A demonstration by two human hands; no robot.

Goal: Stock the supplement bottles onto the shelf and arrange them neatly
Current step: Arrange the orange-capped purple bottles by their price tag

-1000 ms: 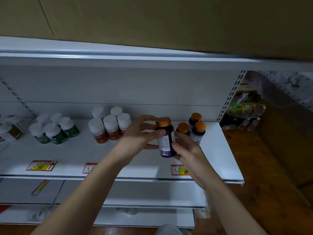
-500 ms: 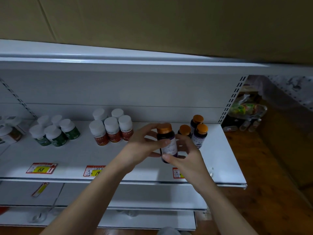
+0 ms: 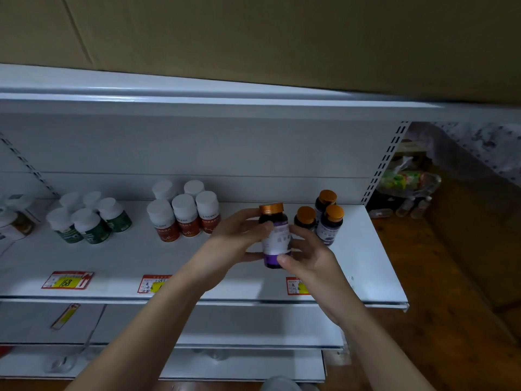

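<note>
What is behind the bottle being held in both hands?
Behind the held bottle is bare white shelf and the back panel. Three matching orange-capped bottles stand to its right. The shelf directly beneath it is hidden by both hands.

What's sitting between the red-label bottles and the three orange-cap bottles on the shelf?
In the head view, only the held bottle, gripped by the left hand and right hand; otherwise bare shelf.

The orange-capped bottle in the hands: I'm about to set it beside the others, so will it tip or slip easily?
The bottle looks tall and narrow, so a nudge near the cap could tip it. Its glossy label may be slippery, though both the left hand and right hand hold it. Set down upright, it should stand like its neighbours.
</note>
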